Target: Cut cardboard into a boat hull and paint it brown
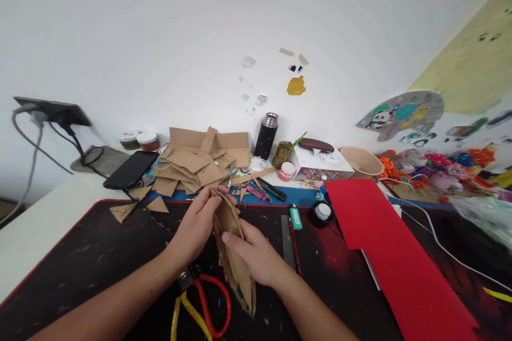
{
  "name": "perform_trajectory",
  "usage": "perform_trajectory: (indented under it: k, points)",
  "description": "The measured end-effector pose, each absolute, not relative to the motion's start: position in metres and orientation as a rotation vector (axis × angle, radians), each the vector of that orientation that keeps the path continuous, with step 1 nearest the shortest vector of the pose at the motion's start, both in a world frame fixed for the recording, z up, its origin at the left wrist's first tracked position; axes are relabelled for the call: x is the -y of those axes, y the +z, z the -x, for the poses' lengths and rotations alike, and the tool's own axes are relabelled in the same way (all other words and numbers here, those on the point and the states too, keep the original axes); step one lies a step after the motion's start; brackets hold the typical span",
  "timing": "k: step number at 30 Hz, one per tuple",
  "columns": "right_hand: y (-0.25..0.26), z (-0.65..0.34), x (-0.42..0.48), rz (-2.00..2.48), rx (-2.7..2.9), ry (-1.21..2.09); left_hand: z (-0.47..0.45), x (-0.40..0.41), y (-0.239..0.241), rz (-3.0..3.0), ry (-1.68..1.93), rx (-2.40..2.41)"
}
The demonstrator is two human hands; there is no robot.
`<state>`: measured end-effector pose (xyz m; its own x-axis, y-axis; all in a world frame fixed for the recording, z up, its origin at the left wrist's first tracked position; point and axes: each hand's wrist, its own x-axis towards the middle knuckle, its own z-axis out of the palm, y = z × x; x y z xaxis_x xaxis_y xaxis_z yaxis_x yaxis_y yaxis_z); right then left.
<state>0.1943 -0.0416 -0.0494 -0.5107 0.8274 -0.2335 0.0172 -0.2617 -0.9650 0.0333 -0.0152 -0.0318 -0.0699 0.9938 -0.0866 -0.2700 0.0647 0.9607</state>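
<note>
A layered brown cardboard piece [236, 266], narrow and pointed at its lower end, is held up between both hands over the dark mat. My left hand [202, 218] is closed round its upper end, thumb on the near face. My right hand [254, 253] grips its right side lower down, thumb pressed on the inner face and fingers hidden behind. Scissors [202, 306] with one red and one yellow handle lie on the mat below my left hand, blades partly hidden by that arm.
Cardboard scraps [196, 162] are heaped at the back beside a black flask [266, 136]. A box cutter [272, 189], green lighter [295, 217] and metal ruler [287, 240] lie right of my hands. Red sheet [394, 256] covers the right side; a phone [131, 169] rests at left.
</note>
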Motion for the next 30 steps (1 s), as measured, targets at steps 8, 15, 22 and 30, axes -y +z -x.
perform_trajectory:
  k: [8, 15, 22, 30]
  points:
    - [-0.046, -0.196, 0.041, 0.986, 1.319, 1.920, -0.033, 0.015, -0.034, -0.966, 1.315, -1.079]
    - [-0.041, -0.201, 0.042, 1.060, 1.331, 1.913, -0.034, 0.015, -0.029, -0.943, 1.305, -1.054]
    - [-0.040, -0.200, 0.041, 0.940, 1.183, 2.056, -0.036, 0.018, -0.022, -0.918, 1.311, -1.075]
    - [-0.042, -0.199, 0.042, 0.957, 1.167, 2.078, -0.035, 0.017, -0.022, -0.977, 1.311, -1.138]
